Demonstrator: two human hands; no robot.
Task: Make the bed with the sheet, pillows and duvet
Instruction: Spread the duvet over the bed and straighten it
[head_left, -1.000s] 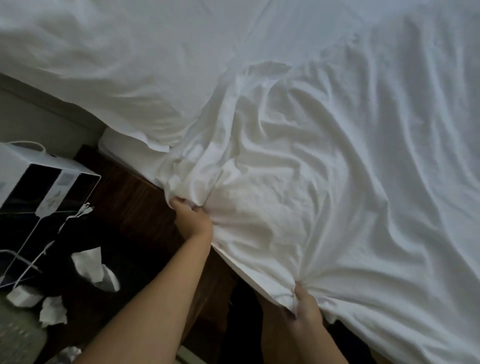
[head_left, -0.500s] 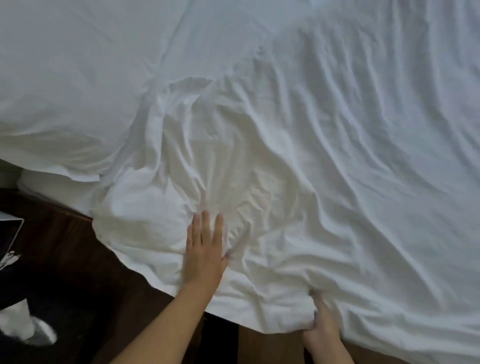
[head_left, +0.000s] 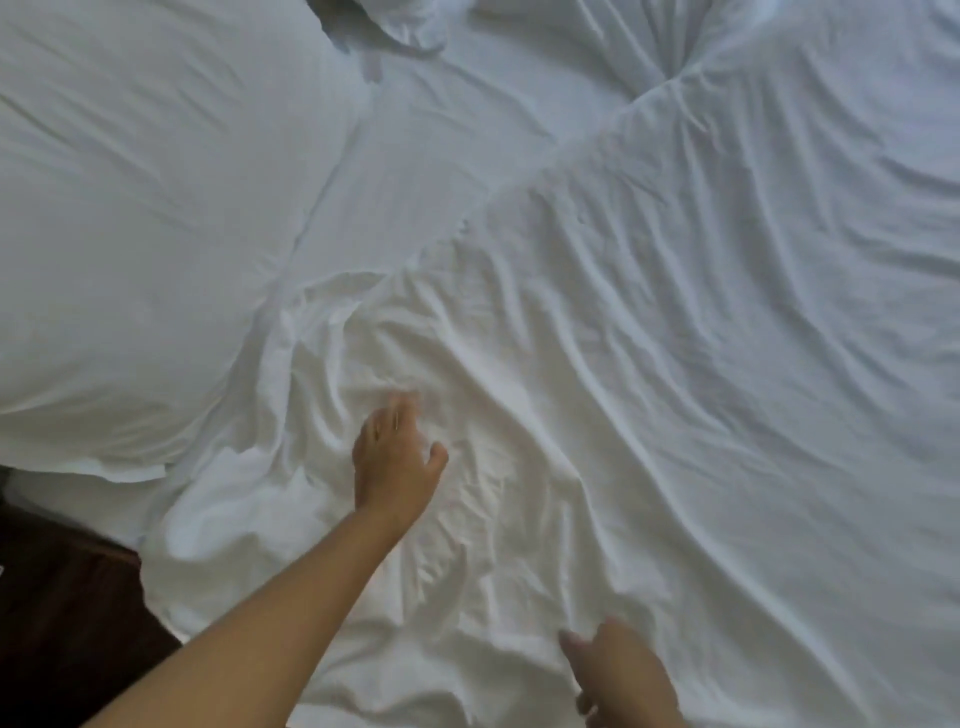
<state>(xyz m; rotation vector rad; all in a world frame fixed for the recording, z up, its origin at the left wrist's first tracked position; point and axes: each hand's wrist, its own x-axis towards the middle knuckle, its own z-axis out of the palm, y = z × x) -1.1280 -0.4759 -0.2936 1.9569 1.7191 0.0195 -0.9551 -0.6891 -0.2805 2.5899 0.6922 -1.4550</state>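
At the far left, below the pillow (head_left: 140, 249), a strip of dark wooden floor (head_left: 67, 623) shows beside the bed. The pillow is large and white and fills the upper left, lying on the sheet (head_left: 426, 171), which runs flat and lightly creased to the right of the pillow. A second pillow (head_left: 410, 21) peeks in at the top edge, right of the first one and only partly in view. Below and right of the pillow the wrinkled duvet (head_left: 701, 364) begins; its upper edge runs on a slant from the pillow's lower right corner up toward the top right, and its near corner lies bunched just under the pillow. The left hand (head_left: 397, 462) lies on this rumpled part of the duvet, right of the pillow's lower edge, fingers released and spread, though their tips are blurred. Further right, at the bottom edge, the right hand (head_left: 623, 675) rests on the duvet with fingers loose, grasping nothing visible; its lower part is cut off.
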